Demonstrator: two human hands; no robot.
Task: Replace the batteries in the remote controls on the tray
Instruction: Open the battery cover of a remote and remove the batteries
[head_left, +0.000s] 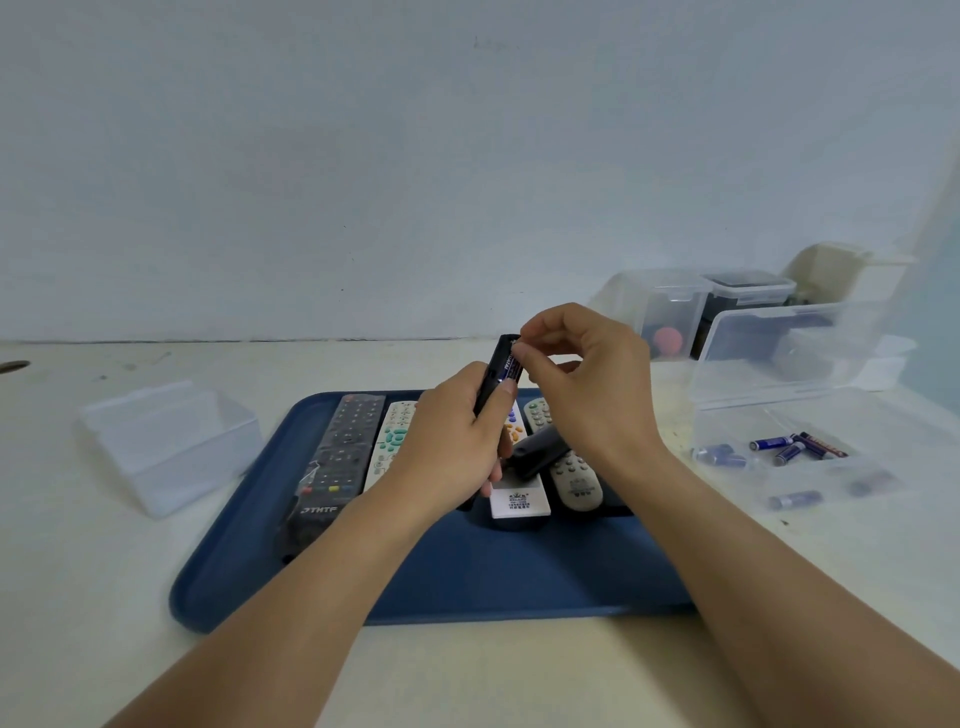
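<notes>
My left hand (452, 447) grips a black remote (496, 371) and holds it tilted up above the blue tray (467, 577). In its open back sits a blue battery (511, 366). My right hand (582, 379) pinches the top end of that battery with thumb and fingertips. On the tray lie a long black remote (340, 457), a white remote (392, 441) with teal buttons, a white remote with a label (519, 501), a grey remote (574, 475) and a black battery cover (535, 449).
An open clear box (810, 457) at the right holds several blue batteries (774, 442). Behind it stand more clear containers (748, 306). Another clear box (166, 441) sits left of the tray. The table meets a pale wall at the back.
</notes>
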